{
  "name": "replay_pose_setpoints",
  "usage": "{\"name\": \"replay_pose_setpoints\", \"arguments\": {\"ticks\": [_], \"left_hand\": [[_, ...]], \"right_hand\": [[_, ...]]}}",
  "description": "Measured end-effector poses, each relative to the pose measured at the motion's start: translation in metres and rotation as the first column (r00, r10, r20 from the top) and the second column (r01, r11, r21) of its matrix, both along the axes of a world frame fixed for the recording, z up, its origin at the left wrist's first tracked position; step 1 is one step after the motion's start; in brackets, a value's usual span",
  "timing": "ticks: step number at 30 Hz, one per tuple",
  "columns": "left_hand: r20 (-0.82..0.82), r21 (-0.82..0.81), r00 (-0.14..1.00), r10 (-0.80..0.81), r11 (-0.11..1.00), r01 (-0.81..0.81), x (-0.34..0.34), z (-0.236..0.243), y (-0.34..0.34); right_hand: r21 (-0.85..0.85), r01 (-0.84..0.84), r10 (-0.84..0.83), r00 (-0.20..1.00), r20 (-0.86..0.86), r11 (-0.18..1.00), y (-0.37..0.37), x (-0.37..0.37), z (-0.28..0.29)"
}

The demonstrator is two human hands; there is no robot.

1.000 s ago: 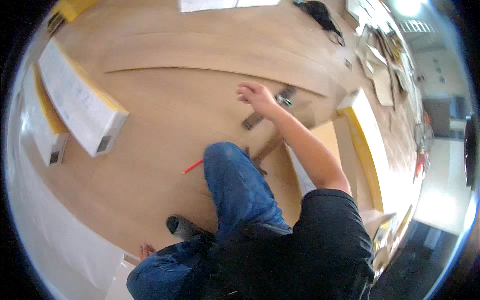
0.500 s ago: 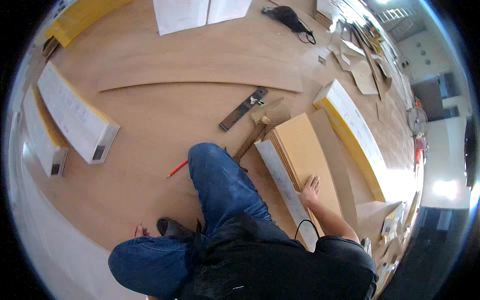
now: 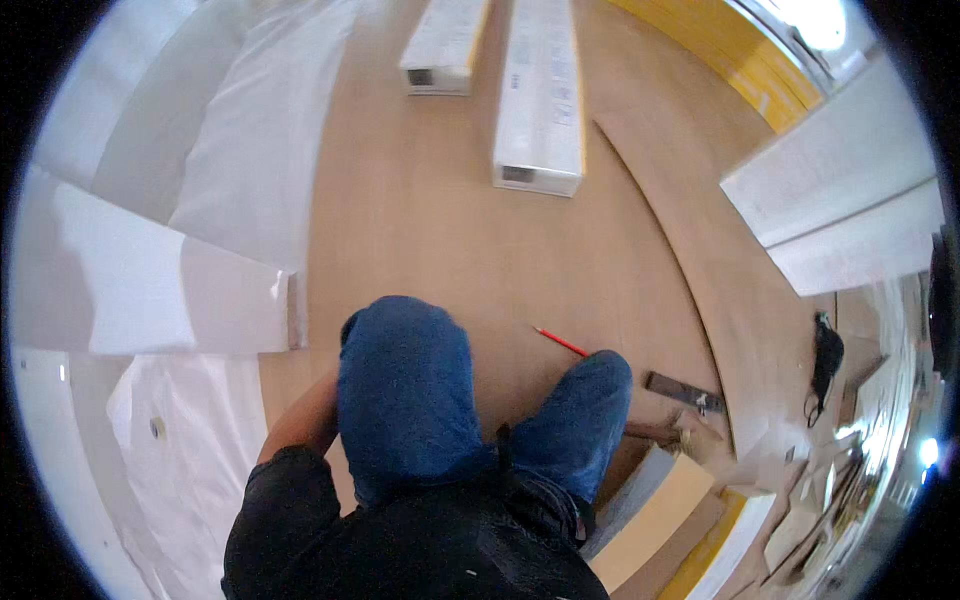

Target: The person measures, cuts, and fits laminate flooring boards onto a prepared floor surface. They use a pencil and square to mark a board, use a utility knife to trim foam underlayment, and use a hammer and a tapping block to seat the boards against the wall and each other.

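My left forearm [image 3: 308,415] reaches down beside my bent left knee [image 3: 408,370], and the hand itself is hidden behind the leg. Neither my right hand nor its forearm shows. A red pencil [image 3: 560,341] lies on the floor by my right knee [image 3: 600,385]. To the right of that knee are a dark flat bar [image 3: 685,391] and what looks like a wooden-handled hammer [image 3: 652,431]. A stack of tan boards [image 3: 655,525] with a grey edge lies at my right side, partly covered by my body.
Long white boxes [image 3: 540,110] lie ahead on the brown floor [image 3: 450,220]. A thin curved board [image 3: 670,255] stretches along the right. White boxes [image 3: 850,220] and a black bag [image 3: 826,355] are farther right. White sheeting [image 3: 265,140] and a pale wall end [image 3: 225,290] border the left.
My view has swung left, so the boxes and boards appear shifted to the right or upward. My right hand, earlier flat on the board stack, has left the picture. My left hand is now hidden.
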State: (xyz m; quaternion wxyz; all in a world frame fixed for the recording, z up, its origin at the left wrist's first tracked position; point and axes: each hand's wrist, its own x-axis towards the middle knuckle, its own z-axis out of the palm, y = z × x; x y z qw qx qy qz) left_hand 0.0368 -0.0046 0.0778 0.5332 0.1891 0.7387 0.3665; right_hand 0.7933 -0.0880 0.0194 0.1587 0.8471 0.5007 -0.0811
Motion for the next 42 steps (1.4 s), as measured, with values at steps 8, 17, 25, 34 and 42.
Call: {"name": "replay_pose_setpoints", "arguments": {"ticks": [8,17,25,34,42], "left_hand": [[-0.004,0.209,0.969,-0.248,0.947,0.244,0.021,0.007,0.025],[0.098,0.342,0.976,-0.197,0.927,0.153,0.010,0.010,0.056],[-0.065,0.413,0.950,-0.305,0.858,0.304,-0.027,0.030,0.090],[-0.321,0.715,0.781,-0.535,0.404,0.571,-0.005,0.223,0.190],[-0.078,0.992,0.822,-0.564,-0.128,0.006,0.070,0.325,0.258]], "right_hand": [[0.279,-0.283,0.366,0.876,-0.315,0.918,0.266,-0.047,0.060],[0.381,-0.367,0.520,0.707,-0.478,0.849,0.257,-0.094,0.136],[0.586,-0.342,0.647,0.614,-0.452,0.734,0.205,-0.119,0.340],[0.438,-0.791,0.845,0.522,0.119,0.427,0.363,-0.317,0.525],[0.176,-0.954,0.892,0.290,0.346,0.242,0.444,-0.449,0.545]]}}
